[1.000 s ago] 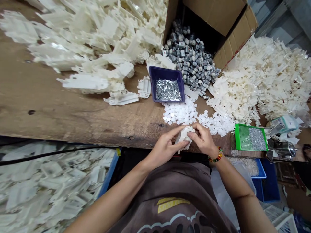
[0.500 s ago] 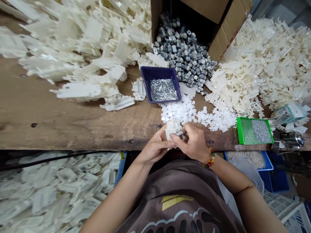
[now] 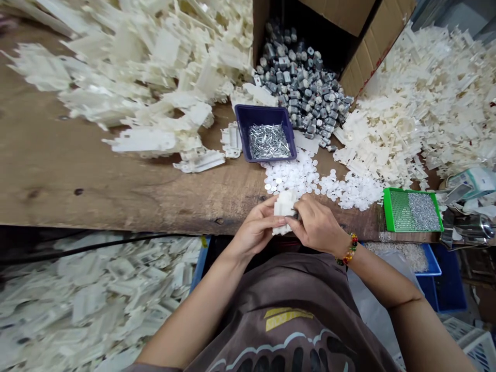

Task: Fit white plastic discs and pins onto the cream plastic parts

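A white plastic part [image 3: 284, 207] is held upright between both hands at the table's front edge. My left hand [image 3: 258, 227] grips its left side, thumb across the front. My right hand [image 3: 318, 223], with a beaded bracelet at the wrist, pinches at its right side; a small dark piece shows by the fingertips, too hidden to name. Just beyond the hands lie small white discs [image 3: 294, 175]. Behind them stands a purple tray [image 3: 245, 150] of metal pins [image 3: 269, 142].
Grey motors [image 3: 306, 88] spill from a cardboard box [image 3: 377, 49]. White plastic parts are heaped at left [image 3: 127, 57] and right [image 3: 437, 103]. A green tray [image 3: 388, 212] holds small metal pieces. More white parts [image 3: 89, 299] lie below the table [image 3: 127, 199], at left.
The view has shifted, so the table things appear farther right. The white part has been turned in my hands and now shows a flatter face; both hands still hold it.
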Motion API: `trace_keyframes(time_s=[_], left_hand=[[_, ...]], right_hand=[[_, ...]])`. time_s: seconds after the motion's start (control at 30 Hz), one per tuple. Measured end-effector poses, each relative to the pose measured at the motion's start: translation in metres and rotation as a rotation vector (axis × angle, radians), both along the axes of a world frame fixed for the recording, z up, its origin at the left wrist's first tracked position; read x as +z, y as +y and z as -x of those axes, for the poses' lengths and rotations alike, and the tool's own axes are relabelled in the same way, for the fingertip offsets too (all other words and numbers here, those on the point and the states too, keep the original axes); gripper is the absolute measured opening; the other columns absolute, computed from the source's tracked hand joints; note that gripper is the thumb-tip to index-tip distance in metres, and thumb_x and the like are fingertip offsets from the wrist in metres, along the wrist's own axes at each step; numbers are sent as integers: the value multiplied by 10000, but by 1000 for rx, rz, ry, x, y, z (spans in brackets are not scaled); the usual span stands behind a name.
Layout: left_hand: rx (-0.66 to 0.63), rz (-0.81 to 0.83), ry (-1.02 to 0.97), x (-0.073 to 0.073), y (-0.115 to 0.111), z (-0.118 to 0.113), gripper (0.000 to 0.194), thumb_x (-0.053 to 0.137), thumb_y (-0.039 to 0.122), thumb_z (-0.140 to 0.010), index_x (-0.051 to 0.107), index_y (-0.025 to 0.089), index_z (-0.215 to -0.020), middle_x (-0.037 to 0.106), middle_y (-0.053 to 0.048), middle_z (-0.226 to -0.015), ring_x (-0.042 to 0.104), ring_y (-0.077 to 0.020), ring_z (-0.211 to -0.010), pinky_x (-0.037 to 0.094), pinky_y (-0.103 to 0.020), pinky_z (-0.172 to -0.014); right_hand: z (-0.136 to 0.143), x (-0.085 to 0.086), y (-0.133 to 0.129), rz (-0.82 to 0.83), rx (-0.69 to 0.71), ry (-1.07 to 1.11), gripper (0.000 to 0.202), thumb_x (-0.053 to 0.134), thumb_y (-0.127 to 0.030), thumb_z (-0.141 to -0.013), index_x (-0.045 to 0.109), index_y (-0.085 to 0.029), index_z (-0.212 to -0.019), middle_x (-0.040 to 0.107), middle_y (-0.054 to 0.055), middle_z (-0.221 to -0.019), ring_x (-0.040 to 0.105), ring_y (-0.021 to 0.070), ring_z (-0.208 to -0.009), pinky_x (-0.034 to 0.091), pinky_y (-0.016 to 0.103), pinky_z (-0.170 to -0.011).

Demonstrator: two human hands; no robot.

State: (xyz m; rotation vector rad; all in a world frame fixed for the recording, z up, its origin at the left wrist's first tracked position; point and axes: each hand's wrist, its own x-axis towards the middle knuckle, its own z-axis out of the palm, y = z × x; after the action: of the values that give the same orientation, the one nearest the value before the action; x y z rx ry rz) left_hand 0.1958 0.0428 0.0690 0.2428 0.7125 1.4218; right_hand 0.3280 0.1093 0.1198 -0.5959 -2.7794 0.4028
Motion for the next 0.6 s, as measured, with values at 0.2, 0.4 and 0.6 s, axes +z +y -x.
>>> trace_keyframes(time_s=[0.2,0.4,0.6], left_hand=[[-33,25,-73,-1,6,-3,336,747,210,-646,643,137,-958,685,-38,-794,641,-142,-660,514,-244,-659],[-274,137,314,-2,-61,31,499,744,284,-644,605,173,-1110,689,-39,-784,626,-167,-577,500,-266,-562],[14,772,1002,-33,-193,122,461,752,451,-559,666,294,-984,712,-22,-1047,641,-322,-982,517,-395,-784]], right_hand=[[0,5,25,329,-189,82,211,400,-359,-931,497,-182,-869,565,15,-762,526,133,-683,410,258,-641],[74,0,47,246,-57,33,156,432,-283,-919,530,-171,-963,606,59,-964,557,159,-861,439,295,-771],[184,-27,36,-92,73,-326,320,282,-9,-870,500,-72,-1096,564,193,-1094,570,241,-933,449,363,-734]])
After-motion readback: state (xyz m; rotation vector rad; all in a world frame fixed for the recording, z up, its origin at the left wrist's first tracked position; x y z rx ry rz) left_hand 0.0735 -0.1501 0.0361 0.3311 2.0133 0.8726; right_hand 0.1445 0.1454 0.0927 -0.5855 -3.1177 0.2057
